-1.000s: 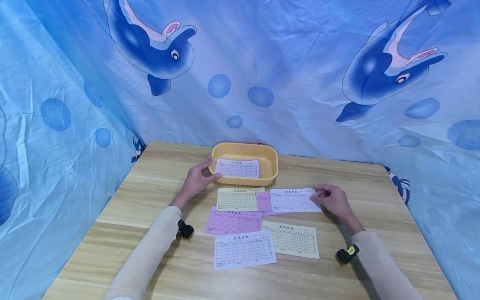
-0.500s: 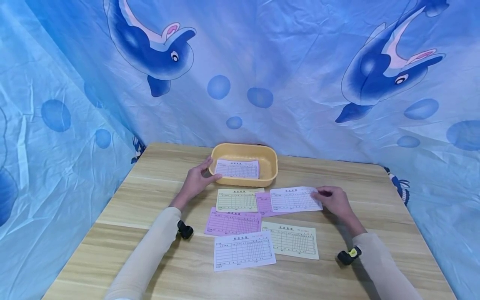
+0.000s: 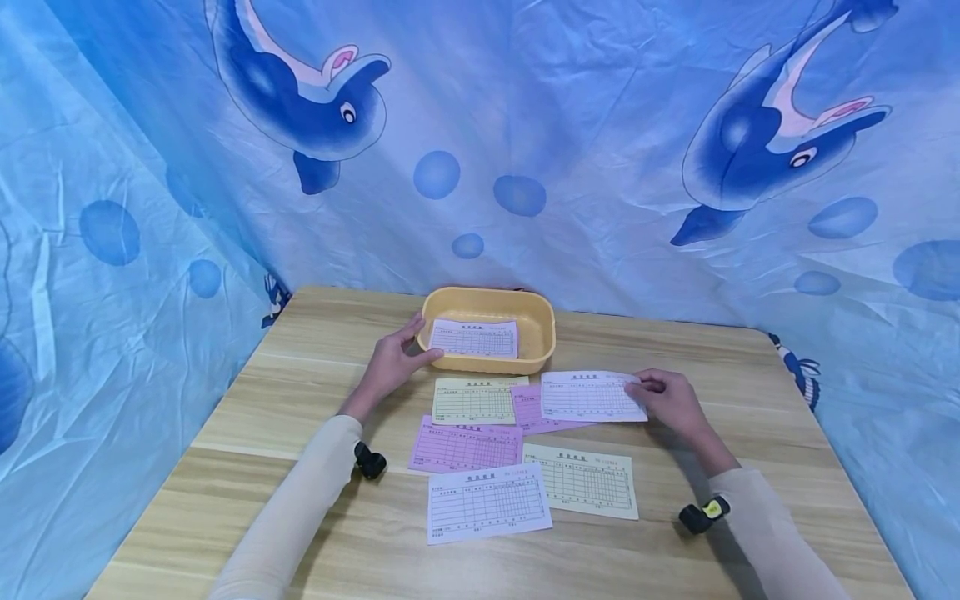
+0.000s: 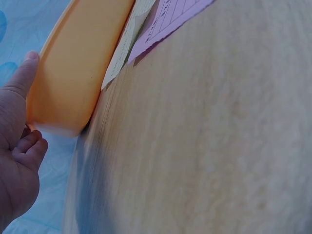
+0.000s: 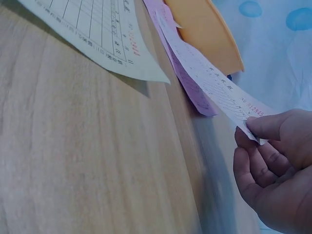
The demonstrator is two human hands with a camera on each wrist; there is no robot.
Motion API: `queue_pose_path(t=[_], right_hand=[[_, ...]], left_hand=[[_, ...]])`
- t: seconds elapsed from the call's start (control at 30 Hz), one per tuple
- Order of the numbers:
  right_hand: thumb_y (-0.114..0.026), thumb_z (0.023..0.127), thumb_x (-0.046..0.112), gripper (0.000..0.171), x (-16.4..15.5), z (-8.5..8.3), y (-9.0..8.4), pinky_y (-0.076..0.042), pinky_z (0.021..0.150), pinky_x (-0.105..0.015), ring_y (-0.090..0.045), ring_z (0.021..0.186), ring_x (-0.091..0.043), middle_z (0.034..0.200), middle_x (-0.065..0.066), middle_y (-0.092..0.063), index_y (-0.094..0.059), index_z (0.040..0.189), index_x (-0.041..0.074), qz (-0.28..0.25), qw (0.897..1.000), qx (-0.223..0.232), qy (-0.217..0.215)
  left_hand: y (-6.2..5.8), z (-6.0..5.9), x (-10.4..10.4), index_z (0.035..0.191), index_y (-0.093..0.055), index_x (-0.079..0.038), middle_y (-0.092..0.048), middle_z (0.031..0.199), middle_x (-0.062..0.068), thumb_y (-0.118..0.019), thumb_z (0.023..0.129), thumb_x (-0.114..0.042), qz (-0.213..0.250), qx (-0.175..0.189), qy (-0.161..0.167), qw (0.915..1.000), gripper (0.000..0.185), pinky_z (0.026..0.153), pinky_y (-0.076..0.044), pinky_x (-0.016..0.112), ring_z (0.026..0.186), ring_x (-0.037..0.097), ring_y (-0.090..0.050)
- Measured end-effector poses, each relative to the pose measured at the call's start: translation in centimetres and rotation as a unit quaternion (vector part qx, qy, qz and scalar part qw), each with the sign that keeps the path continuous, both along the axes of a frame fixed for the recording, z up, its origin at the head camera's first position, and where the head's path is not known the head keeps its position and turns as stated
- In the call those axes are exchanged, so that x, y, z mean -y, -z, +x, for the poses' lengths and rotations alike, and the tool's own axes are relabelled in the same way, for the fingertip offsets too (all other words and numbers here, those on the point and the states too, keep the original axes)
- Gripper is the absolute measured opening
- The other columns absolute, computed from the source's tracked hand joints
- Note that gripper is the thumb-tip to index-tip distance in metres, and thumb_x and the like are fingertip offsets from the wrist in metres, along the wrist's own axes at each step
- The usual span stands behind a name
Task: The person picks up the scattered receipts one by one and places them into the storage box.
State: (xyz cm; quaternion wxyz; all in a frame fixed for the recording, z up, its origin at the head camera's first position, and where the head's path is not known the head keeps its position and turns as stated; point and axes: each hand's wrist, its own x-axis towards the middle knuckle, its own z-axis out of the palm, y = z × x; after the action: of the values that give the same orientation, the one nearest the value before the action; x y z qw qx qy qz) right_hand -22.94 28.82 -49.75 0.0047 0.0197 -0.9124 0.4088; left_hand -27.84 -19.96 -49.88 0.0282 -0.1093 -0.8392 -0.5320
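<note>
The right hand (image 3: 671, 400) is pinching the right edge of a white slip (image 3: 588, 396) between thumb and fingertips, lifting that edge off the table (image 3: 300, 400) while the far end is overlapping a pink slip (image 3: 528, 408). In the right wrist view the white slip is bending upward from the pinch, and red digits beginning "No 0129" are showing near the thumb (the rest is too blurred to read).

The left hand (image 3: 390, 362) is lying open against the left end of the yellow tub (image 3: 536, 329), thumb on the near wall, fingers straight along the end. Another white slip (image 3: 475, 337) is lying inside the tub.

Four more slips are lying flat on the table: a yellow slip (image 3: 474, 400) just in front of the tub, a second pink one (image 3: 465, 444) below it, a white form (image 3: 487, 502) nearest the person, and a yellow form (image 3: 585, 479) beside it. All are carrying ruled grids under a printed heading, too small to read. Blue dolphin cloth (image 3: 525, 125) is hanging behind.
</note>
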Motion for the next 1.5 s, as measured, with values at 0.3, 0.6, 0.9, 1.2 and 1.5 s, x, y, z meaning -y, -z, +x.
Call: queue_pose_path(t=[0.3, 0.6, 0.9, 1.2, 1.5], right_hand=[[-0.071, 0.098, 0.02, 0.023, -0.4, 0.2, 0.0, -0.049, 0.062, -0.022, -0.059, 0.079, -0.018, 0.092, -0.01, -0.071, -0.072, 0.108, 0.0, 0.002, 1.0, 0.015, 0.018], [-0.07, 0.099, 0.028, 0.032, -0.5, 0.7, -0.6, -0.053, 0.062, -0.022, -0.064, 0.082, -0.017, 0.098, -0.013, -0.075, -0.072, 0.113, -0.001, -0.008, 0.999, 0.031, 0.034], [-0.07, 0.099, 0.027, 0.032, -0.4, 0.9, -2.1, -0.054, 0.064, -0.021, -0.066, 0.083, -0.015, 0.101, -0.015, -0.075, -0.071, 0.113, -0.002, -0.025, 0.998, 0.034, 0.042], [-0.072, 0.097, 0.031, 0.041, -0.2, 0.4, -4.4, -0.054, 0.062, -0.019, -0.066, 0.075, -0.005, 0.094, -0.012, -0.075, -0.071, 0.113, -0.007, -0.04, 0.999, 0.003, 0.032], [-0.074, 0.095, 0.035, 0.045, 1.0, -0.7, -6.3, -0.055, 0.066, -0.018, -0.066, 0.078, -0.003, 0.099, -0.011, -0.075, -0.069, 0.116, -0.005, -0.059, 0.998, -0.006, 0.038]], left_hand=[[0.2, 0.1, -0.1, 0.153, -0.04, 0.001, -0.029, 0.166, 0.01, -0.083, 0.085, -0.042, 0.004, -0.002, 0.004, 1.0, 0.091, 0.122, -0.035, 0.039, 0.152, 0.026, -0.031], [0.0, 0.2, -0.1, 0.153, -0.04, 0.001, -0.029, 0.166, 0.009, -0.083, 0.085, -0.043, 0.001, 0.0, 0.002, 1.0, 0.092, 0.122, -0.035, 0.038, 0.152, 0.025, -0.031], [-0.1, 0.1, -0.1, 0.153, -0.039, 0.002, -0.028, 0.166, 0.01, -0.083, 0.085, -0.043, -0.004, -0.002, 0.001, 1.0, 0.092, 0.122, -0.035, 0.039, 0.151, 0.026, -0.032], [0.0, -0.3, 0.0, 0.153, -0.041, -0.001, -0.03, 0.165, 0.013, -0.082, 0.084, -0.045, -0.015, -0.011, -0.001, 0.9998, 0.092, 0.123, -0.034, 0.039, 0.152, 0.026, -0.031], [0.2, -0.1, 0.0, 0.153, -0.041, -0.001, -0.029, 0.166, 0.012, -0.082, 0.084, -0.046, -0.014, -0.006, -0.001, 0.9999, 0.092, 0.123, -0.034, 0.039, 0.152, 0.025, -0.031]])
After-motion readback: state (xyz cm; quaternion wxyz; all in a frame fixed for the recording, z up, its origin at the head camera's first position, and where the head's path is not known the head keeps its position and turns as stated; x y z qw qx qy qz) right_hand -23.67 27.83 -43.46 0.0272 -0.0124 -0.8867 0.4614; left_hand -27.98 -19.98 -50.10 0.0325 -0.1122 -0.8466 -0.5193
